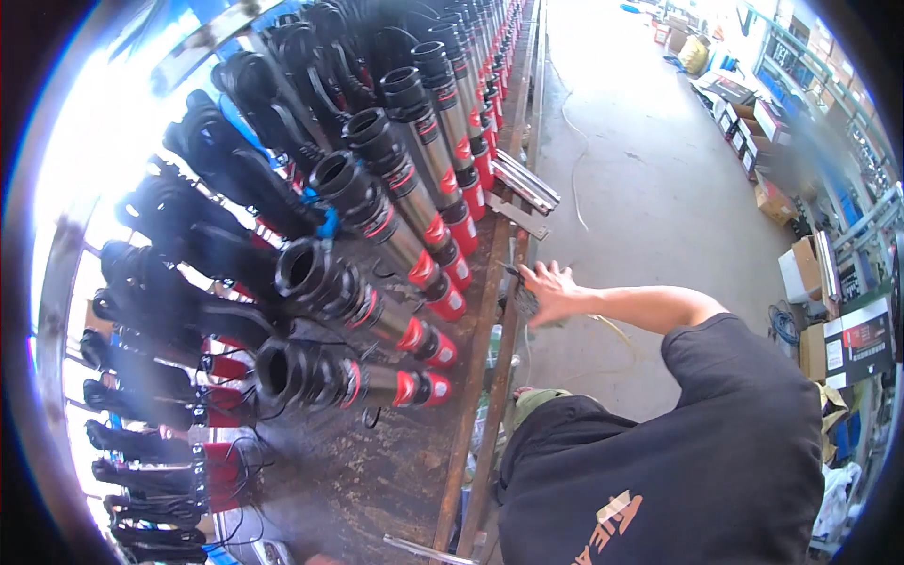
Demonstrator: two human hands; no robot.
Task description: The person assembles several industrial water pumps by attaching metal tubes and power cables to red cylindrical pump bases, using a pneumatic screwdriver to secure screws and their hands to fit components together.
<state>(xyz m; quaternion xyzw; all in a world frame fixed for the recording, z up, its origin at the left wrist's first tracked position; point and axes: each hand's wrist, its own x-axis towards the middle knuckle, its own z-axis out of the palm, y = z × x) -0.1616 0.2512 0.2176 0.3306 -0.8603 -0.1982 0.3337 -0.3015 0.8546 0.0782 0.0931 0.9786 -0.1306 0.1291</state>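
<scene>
My right arm (640, 306) reaches left across the edge of a bench. At the bench's edge my right hand (556, 292) has its fingers and thumb around a small grey bundle (524, 302), whose kind I cannot make out. Just left of the hand stand rows of tube-shaped units with black tops, silver bodies and red lower ends, the closest being one tube unit (377, 386). Several flat metal strips (525, 184) stick out over the edge beyond the hand. My left hand is not in view.
Coiled black cables (212, 141) fill the bench's left side. A worn brown bench top (386, 471) shows nearby, with a metal rail (466, 414) along its edge. On the right run a grey floor (640, 188), cardboard boxes (800, 273) and shelving (871, 226). A thin hose (576, 141) lies on the floor.
</scene>
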